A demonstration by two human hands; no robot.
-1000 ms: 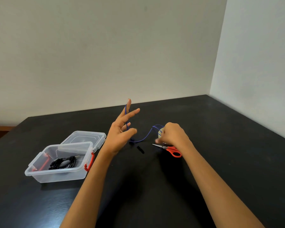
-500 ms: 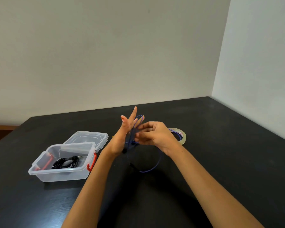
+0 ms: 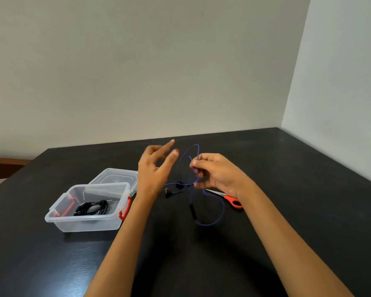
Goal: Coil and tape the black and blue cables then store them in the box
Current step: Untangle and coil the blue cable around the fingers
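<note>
Blue cable (image 3: 212,222) pinched by right hand (image 3: 217,174) | left hand (image 3: 155,168) fingers spread, empty | black cable (image 3: 92,207) coiled in box (image 3: 84,224)

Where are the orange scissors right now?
In the head view, the scissors lie on the black table, right of centre. They are partly hidden behind the wrist of the right hand, just right of the blue cable loop.
</note>
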